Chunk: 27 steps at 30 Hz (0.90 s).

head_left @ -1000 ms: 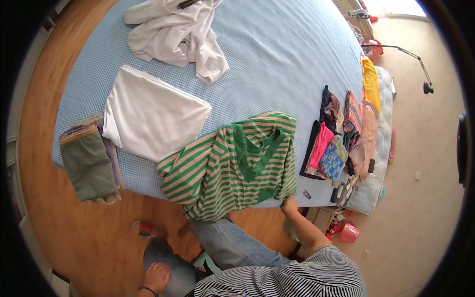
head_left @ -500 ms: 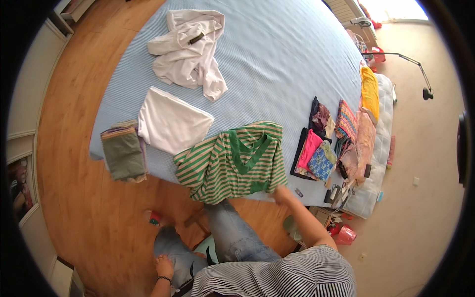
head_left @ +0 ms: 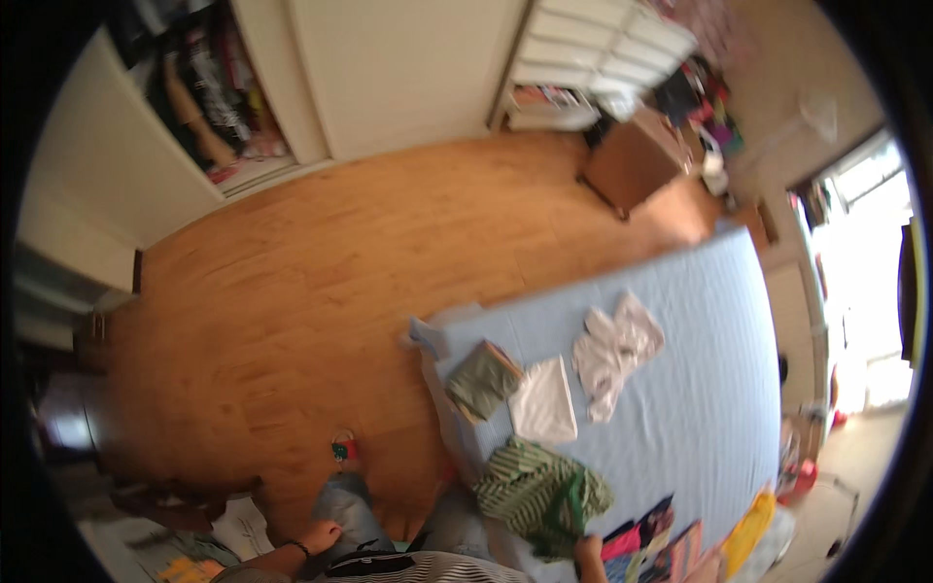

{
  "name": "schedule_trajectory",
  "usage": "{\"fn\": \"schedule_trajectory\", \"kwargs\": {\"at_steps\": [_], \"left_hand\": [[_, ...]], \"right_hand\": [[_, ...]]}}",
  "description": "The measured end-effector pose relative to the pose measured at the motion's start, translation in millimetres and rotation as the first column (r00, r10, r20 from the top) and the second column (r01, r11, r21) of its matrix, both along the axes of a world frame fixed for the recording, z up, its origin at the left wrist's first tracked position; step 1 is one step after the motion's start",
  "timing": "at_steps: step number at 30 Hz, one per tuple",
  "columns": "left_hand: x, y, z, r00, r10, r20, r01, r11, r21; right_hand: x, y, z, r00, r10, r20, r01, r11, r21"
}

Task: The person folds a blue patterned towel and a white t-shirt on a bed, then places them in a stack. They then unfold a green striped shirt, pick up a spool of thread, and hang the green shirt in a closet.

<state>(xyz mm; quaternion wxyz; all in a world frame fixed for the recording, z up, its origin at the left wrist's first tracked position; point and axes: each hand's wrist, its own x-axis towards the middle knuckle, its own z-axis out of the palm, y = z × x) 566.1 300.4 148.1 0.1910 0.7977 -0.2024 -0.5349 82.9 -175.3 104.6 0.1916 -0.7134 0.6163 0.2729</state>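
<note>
A green-and-beige striped shirt (head_left: 533,494) lies crumpled near the bed's near edge, its green collar band bunched toward my right hand (head_left: 589,550). That hand is closed on the shirt's edge, with its fingers partly hidden and blurred. My left hand (head_left: 319,535), with a dark bracelet at the wrist, is beside my left thigh, off the bed; motion blur hides how its fingers lie. Beyond the shirt sit a folded white garment (head_left: 546,402) and a folded olive-green stack (head_left: 483,381). A loose white hooded garment (head_left: 618,352) is spread farther right.
The light-blue bed (head_left: 700,389) fills the right side. Small colourful folded clothes (head_left: 641,532) and a yellow garment (head_left: 750,530) lie at its lower right. Wooden floor (head_left: 321,262) stretches left of it. A brown box-like piece (head_left: 637,160) stands beyond, and an open wardrobe (head_left: 209,92) is at upper left.
My view has swung left and up, showing the wardrobe and more floor. The striped shirt is more bunched, its collar no longer spread flat. My right hand remains at its edge.
</note>
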Motion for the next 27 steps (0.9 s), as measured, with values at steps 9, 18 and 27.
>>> {"fn": "schedule_trajectory", "kwargs": {"at_steps": [9, 18, 27], "left_hand": [[146.7, -31.1, 84.8, 0.980, 0.189, -0.059, -0.193, 0.849, -0.493], [329.0, -167.3, 298.4, 0.957, -0.085, 0.276, 0.289, 0.287, -0.913], [465.4, -151.3, 295.4, 0.908, 0.383, 0.171, -0.036, 0.478, -0.878]], "right_hand": [[442.2, 65.9, 382.3, 0.774, 0.349, 0.529, -0.613, 0.621, 0.488], [679.6, 148.3, 418.6, 0.223, 0.199, 0.954, -0.812, 0.580, 0.068], [919.9, 112.5, 398.8, -0.062, 0.109, 0.992, -0.902, 0.420, -0.103]]}}
